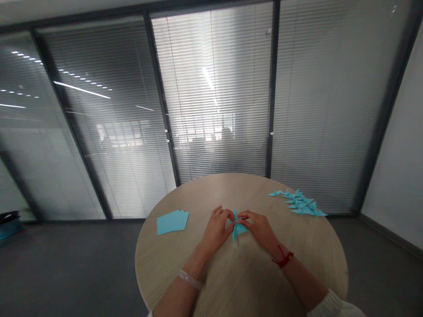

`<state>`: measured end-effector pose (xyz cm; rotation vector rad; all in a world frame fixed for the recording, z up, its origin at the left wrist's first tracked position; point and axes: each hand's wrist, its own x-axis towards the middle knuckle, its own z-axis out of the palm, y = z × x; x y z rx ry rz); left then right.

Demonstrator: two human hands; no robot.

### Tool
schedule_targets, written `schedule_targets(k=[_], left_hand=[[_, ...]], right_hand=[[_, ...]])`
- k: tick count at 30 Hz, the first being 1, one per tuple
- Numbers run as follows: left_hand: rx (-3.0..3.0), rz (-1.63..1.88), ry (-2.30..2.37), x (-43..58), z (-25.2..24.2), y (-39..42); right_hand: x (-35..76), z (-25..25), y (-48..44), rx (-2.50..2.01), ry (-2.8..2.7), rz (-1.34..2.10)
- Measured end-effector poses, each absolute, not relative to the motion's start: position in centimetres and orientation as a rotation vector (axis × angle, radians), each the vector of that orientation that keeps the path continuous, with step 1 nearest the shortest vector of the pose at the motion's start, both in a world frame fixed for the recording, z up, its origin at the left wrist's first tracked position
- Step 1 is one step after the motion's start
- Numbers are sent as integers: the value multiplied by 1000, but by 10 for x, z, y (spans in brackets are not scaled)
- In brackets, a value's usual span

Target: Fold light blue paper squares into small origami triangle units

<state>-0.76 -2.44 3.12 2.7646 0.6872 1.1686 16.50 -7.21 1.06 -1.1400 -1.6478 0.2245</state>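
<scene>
Both hands meet over the round table (244, 277), a little past its centre toward 12 o'clock. The left hand (216, 228) comes in from 7 o'clock, its fingers curled and closed at their tips on the left side of the paper (236, 229). The right hand (260, 225) comes in from 5 o'clock and pinches the same paper from the right, thumb and fingers drawn tight together. The paper is light blue and already folded into a narrow pointed shape. One tip stands up between the fingertips toward 12 o'clock, a longer point runs down toward 6 o'clock, and its lower part lies on the tabletop. How the folds sit under the fingers cannot be made out. From the hands, a small fanned stack of flat blue sheets (172, 221) lies at 9 o'clock, well apart, near the table's left edge. At 2 o'clock, near the far right edge, a cluster of folded blue cranes (300, 203) lies close together, some touching. A clear band (189, 279) circles the left wrist and a red cord (283, 259) the right. Beyond the table at 12 o'clock stands a glass wall with closed blinds (214, 97), and grey floor (66, 264) spreads around.
</scene>
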Motion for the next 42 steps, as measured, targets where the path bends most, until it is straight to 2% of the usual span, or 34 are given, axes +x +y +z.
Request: schedule_targets(k=[24,33,36,42], left_hand=[[3034,1013,756,-7,28,-17],[2995,1029,735,-7,26,-15],[2879,1100,698,-9,29,-17],[2735,1224,486,-14,37,-26]], right_hand=[[175,8,-71,-1268,-1818,31],[175,7,-70,-1275,-1806,82],[177,7,-69,-1266,-1719,162],[179,4,-62,-1051,-1334,624]])
